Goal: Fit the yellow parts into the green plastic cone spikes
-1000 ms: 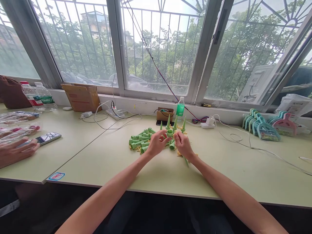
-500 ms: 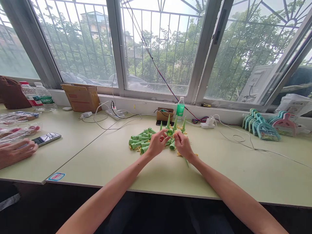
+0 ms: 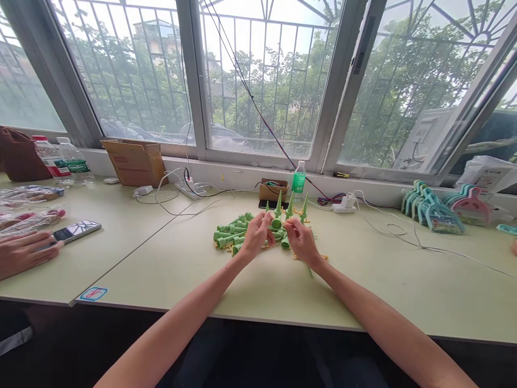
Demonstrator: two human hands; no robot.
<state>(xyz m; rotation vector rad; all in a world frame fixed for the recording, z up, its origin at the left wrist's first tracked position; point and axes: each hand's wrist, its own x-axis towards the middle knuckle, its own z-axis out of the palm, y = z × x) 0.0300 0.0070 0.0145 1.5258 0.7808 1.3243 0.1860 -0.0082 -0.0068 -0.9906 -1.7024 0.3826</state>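
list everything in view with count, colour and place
tubes: many, green, centre pile
spikes: at least three, green, upright beyond tubes
bits: several, yellow, among green parts
bottles: three, clear, back left and centre
boxes: two, brown, along back
slab: one, black, by smaller box
phone: one, silvery, left
packs: several, clear, far left
bag: one, brown, back left
power strips: two, white, along back
cables: several, white, dark, reddish, along back
handled pieces: several, teal, pink, back right
sticker: one, blue-edged, front left
tabletop: two panels, pale green, front
windows: several, grey-framed, back
other person's hand: at least one, bare, left
left hand: one, bare, at tubes
right hand: one, bare, beside left
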